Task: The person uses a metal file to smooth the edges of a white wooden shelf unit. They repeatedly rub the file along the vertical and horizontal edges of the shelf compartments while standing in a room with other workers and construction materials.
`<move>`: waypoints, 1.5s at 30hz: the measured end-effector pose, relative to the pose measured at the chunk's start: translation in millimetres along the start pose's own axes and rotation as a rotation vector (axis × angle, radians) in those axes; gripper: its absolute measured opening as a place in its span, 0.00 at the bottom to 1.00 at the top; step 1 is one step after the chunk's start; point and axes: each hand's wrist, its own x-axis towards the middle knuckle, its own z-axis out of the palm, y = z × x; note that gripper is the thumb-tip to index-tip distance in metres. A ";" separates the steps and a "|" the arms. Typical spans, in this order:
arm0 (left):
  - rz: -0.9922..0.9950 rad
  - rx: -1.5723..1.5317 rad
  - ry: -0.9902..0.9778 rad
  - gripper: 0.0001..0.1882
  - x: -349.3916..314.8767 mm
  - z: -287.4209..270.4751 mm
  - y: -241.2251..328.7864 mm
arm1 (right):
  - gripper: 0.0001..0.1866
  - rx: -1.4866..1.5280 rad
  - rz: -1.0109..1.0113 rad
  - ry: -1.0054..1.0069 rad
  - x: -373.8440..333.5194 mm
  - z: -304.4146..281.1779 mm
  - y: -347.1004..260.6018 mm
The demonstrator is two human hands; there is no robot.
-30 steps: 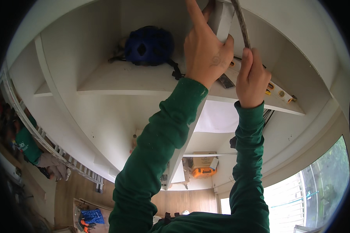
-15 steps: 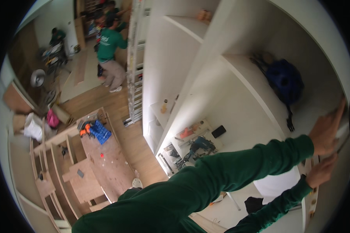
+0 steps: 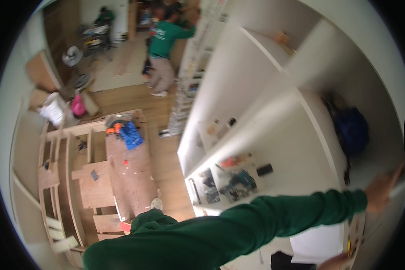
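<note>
My left arm, in a green sleeve, reaches to the right. My left hand [image 3: 383, 191] lies against the pale panel [image 3: 393, 204] at the right rim, its fingers stretched out. Low down, my right hand [image 3: 335, 262] is partly cut off by the lower edge. Its fingers are blurred beside a small yellow object [image 3: 349, 247] at the shelf edge; whether they touch is unclear. Above my left hand, a dark blue strapped item [image 3: 352, 130], perhaps a bag or helmet, rests on a white shelf [image 3: 317, 119] with one strap hanging down.
Power tools [image 3: 238, 185] and a black phone-like slab [image 3: 264, 169] lie in a lower compartment. An aluminium ladder [image 3: 184, 99] leans by the cabinet. Left stands a wooden frame [image 3: 69, 180] bearing a blue bag [image 3: 131, 136]. A person in green [image 3: 164, 40] works farther off.
The view has swung, so the room sits farther right. My right hand has left its place near the left hand and dropped to the shelf edge below. My left hand stays at the panel.
</note>
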 end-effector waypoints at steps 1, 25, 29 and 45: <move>-0.031 -0.077 -0.052 0.60 1.9 -1.0 -2.0 | 0.22 -0.095 -0.030 0.025 9.8 1.2 3.0; 0.580 0.426 0.372 0.31 10.8 9.2 -5.5 | 0.26 -0.154 -0.063 -0.418 117.7 105.2 -18.3; 0.963 0.456 0.322 0.18 49.5 -1.9 -7.5 | 0.27 -0.153 -0.012 -0.423 115.8 103.8 -27.3; 1.150 0.611 -0.088 0.06 85.4 -55.2 -0.2 | 0.29 -0.241 0.000 -0.455 126.1 119.1 -15.5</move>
